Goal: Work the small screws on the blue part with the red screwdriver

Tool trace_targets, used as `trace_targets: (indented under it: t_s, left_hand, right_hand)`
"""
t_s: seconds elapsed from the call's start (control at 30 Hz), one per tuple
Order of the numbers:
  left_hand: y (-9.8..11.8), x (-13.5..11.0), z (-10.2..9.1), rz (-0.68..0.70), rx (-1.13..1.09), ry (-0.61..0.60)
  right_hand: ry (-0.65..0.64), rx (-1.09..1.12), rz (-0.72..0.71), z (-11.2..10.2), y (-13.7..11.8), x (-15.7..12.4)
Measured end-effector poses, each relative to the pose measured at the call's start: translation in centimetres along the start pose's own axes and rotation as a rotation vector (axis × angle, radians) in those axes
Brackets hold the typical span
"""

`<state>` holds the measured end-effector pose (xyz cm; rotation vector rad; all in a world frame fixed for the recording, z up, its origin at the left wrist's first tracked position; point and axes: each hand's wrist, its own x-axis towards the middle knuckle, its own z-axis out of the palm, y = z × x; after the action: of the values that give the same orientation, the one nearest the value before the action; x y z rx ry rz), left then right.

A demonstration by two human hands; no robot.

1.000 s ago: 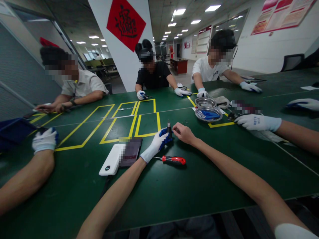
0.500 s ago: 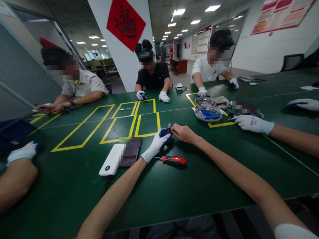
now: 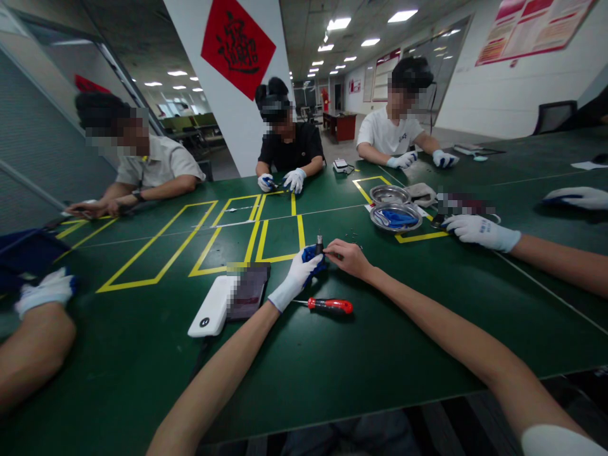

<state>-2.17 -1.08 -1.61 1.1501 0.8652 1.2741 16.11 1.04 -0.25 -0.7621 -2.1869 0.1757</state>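
Observation:
My left hand [image 3: 304, 269], in a white glove with blue palm, is closed around a small dark cylindrical part with a silvery metal tip [image 3: 319, 243]; the part stands upright and its lower end is hidden by the glove. Just right of it, my bare right hand [image 3: 350, 258] has its fingertips pinched together on a small dark piece [image 3: 333, 254], too small to name. This piece is close to the cylinder's side; whether they touch I cannot tell. Below my hands a screwdriver [image 3: 331, 306] with a red and black handle lies on the green table [image 3: 304, 367].
A white power bank [image 3: 209, 307] and a dark phone-like device [image 3: 249, 291] lie left of my forearm. Metal bowls [image 3: 396, 227] with blue cloth, tiny loose bits [image 3: 354, 237] and yellow tape outlines [image 3: 159, 278] are farther off. Co-workers' gloved hands [image 3: 482, 232] rest at both sides.
My right hand has shifted slightly, and the small dark piece in its fingertips now shows. The cylindrical part stays in my left hand. Across the table, co-workers' hands have moved.

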Motion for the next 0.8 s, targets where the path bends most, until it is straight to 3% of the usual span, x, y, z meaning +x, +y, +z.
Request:
trace_targets:
  t_s: [0.47,0.7,0.8]
  left_hand:
    - [-0.5,0.2,-0.2,0.091,0.016,0.055]
    - [-0.5,0.3,-0.3,0.052,0.017,0.065]
    - [-0.4,0.2,-0.2,0.051,0.019,0.067]
  right_hand:
    - [0.059,0.163,0.156,0.5,-0.4,0.1]
    - [0.154,0.284,0.311,1.3,-0.4,0.5]
    - [0.135,0.248,0.279,1.2,-0.4,0.4]
